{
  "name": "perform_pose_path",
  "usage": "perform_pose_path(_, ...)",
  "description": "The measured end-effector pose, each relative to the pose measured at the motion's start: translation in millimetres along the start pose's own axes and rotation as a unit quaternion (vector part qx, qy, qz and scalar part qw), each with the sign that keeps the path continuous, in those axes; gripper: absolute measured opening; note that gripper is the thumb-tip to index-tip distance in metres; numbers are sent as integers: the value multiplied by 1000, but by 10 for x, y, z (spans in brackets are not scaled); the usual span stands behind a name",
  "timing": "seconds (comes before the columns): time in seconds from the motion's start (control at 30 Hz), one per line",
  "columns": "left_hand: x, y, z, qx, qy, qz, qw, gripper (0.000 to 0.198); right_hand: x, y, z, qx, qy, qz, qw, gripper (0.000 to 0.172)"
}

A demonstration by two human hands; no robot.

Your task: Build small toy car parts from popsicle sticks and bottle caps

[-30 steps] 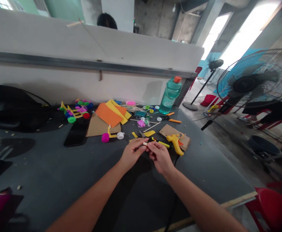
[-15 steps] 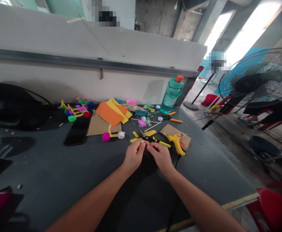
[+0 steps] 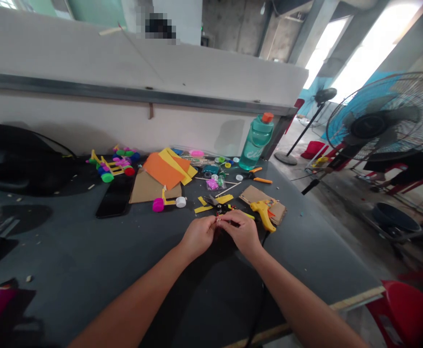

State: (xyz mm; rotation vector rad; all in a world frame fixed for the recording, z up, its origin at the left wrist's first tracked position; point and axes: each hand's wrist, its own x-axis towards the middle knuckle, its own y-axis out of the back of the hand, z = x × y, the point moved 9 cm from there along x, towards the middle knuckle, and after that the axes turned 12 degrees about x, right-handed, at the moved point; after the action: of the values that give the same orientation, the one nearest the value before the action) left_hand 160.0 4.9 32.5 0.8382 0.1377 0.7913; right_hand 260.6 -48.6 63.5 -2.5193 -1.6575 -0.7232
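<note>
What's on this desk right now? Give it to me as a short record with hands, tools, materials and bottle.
Left hand: fingers closed on a small pale piece, mostly hidden
Right hand: fingers at the same piece, meeting the left
Tools: yellow glue gun, orange-handled tool
Materials: orange sheet partly over cardboard
Bottle: teal, orange cap, standing at the back of the desk

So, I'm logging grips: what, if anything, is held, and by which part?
The left hand and right hand seem to pinch a small pale piece between them; which part each grips is hidden.
</note>
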Motion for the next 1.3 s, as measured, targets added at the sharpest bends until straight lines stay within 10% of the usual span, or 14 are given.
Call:
perform_pose_path(0.2,7,-63,10,-136,40,-28,989,32,-36,30,200,118,-132,44,983,6)
perform_pose_path(0.33,-27,-244,49,-405,93,-101,904,33,-90,19,373,269,-242,93,928,16)
perform_pose_path(0.5,-53,-274,81,-502,100,-118,851,34,-85,-34,389,349,-254,89,898,17)
perform_pose_path(1.03,-7,-257,-15,-443,120,-77,885,33,-101,-92,334,311,-228,78,919,17)
perform_pose_path(1.3,26,-213,22,-387,84,-63,916,40,-75,115,26,16,-60,100,993,10)
